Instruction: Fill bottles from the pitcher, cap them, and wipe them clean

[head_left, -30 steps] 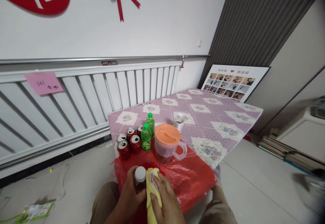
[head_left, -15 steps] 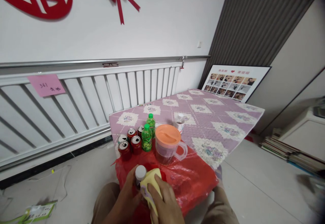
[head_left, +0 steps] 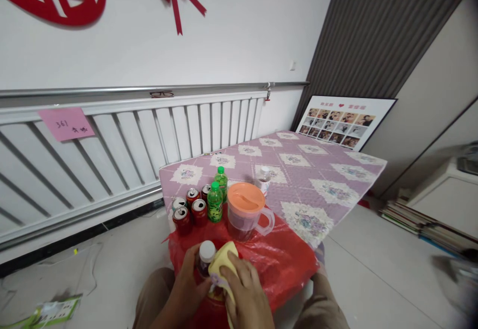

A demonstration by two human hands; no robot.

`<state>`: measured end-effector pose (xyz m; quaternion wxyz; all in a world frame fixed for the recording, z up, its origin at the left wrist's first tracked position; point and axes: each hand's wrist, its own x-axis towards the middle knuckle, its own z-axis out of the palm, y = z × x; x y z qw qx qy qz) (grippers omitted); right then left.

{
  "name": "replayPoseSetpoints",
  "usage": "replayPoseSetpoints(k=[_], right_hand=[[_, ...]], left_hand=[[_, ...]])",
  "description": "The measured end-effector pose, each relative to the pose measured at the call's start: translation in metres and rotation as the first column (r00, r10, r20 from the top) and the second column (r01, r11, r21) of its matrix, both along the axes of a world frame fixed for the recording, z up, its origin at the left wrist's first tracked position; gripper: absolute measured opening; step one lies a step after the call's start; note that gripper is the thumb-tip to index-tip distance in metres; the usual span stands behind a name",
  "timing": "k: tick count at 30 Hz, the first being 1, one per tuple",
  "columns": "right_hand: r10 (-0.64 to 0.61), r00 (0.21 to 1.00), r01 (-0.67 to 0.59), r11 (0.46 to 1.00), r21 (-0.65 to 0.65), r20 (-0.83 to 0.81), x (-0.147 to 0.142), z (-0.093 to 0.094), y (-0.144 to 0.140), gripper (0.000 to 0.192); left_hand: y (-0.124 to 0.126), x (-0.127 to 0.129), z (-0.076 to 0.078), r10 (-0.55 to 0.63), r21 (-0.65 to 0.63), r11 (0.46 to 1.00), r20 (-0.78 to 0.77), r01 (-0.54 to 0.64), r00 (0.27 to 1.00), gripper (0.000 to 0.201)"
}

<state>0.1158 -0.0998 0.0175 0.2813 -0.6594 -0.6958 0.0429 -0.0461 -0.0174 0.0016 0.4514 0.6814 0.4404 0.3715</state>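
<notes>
Red sheet (head_left: 286,259) | bottle (head_left: 203,269) | long axis roughly upright | white cap (head_left: 207,251) up

Diffuse indoor light, moderately dim; source direction indeterminate. White wall (head_left: 239,30) at 12 o'clock brightest; ribbed grey panel (head_left: 354,35) at 2 o'clock dark, far corner vignetted. Soft glare on red plastic sheet (head_left: 284,259), 5 o'clock. Wide-angle stretch toward edges; green-and-white packet (head_left: 58,311), 8 o'clock, blurred.

Five drink cans (head_left: 199,215) stand left of green-capped bottles (head_left: 215,208) and an orange-lidded pitcher (head_left: 242,225); far right, a photo board (head_left: 341,123).
</notes>
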Motion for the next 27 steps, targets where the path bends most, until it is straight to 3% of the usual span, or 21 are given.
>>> replayPoseSetpoints(k=[4,9,13,15,20,23,27], right_hand=[[-0.089,0.985,0.086,0.996,-0.025,-0.145,0.007,0.005,0.018,0.049],[-0.124,0.967,0.125,0.992,-0.010,-0.225,0.002,-0.020,0.029,0.047],[-0.132,0.961,0.139,0.990,0.009,-0.242,0.002,-0.030,0.028,0.046],[-0.134,0.965,0.138,0.990,0.004,-0.224,0.004,-0.030,0.028,0.046],[-0.119,0.979,0.130,0.990,0.056,-0.165,0.006,-0.029,0.025,0.044],[-0.111,0.984,0.129,0.983,0.130,-0.138,0.004,-0.025,0.019,0.043],[-0.068,0.994,0.087,0.967,0.241,-0.087,-0.001,-0.021,0.006,0.048]], left_hand=[[0.003,0.001,-0.006,0.034,0.010,0.999,-0.035,-0.034,0.999,0.063],[-0.001,0.002,-0.011,0.107,0.037,0.994,-0.085,-0.104,0.991,0.063],[-0.002,0.003,-0.004,0.111,0.111,0.989,-0.111,-0.099,0.988,0.072],[0.000,0.001,0.005,0.033,0.116,0.993,-0.133,-0.017,0.991,0.076],[0.008,-0.010,0.025,-0.223,-0.084,0.974,-0.138,0.213,0.965,0.081],[0.009,-0.012,0.027,-0.236,-0.180,0.960,-0.106,0.215,0.966,0.081],[0.005,-0.006,0.024,-0.155,-0.209,0.969,-0.088,0.134,0.984,0.077]])
